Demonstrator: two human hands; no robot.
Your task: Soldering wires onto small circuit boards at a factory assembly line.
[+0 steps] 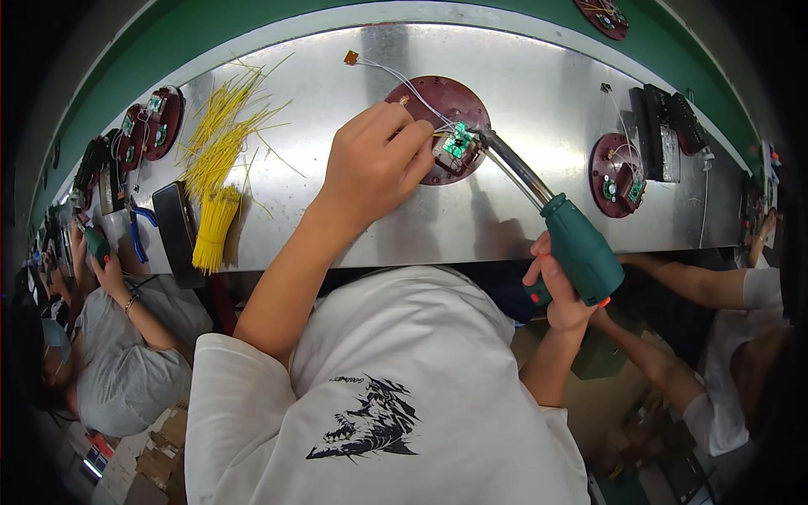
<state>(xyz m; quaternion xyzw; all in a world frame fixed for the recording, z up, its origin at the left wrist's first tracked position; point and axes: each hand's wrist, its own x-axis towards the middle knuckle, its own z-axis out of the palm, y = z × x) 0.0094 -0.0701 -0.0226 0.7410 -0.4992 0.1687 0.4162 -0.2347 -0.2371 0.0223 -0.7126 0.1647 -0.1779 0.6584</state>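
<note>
My right hand is wrapped round the green handle of a soldering gun. Its metal tip reaches a small green circuit board on a dark red round plate. Over the plate's left side, my left hand is closed in a pinch, close beside the board. A bit of thin yellow wire shows between these fingers and the board; the fingertips are partly hidden. White leads run from the board to a small orange-brown piece lying on the metal table.
Loose yellow wires and a tied yellow bundle lie left, beside a black phone-like object and blue pliers. Another red plate lies right, near black housings. Co-workers sit at both sides.
</note>
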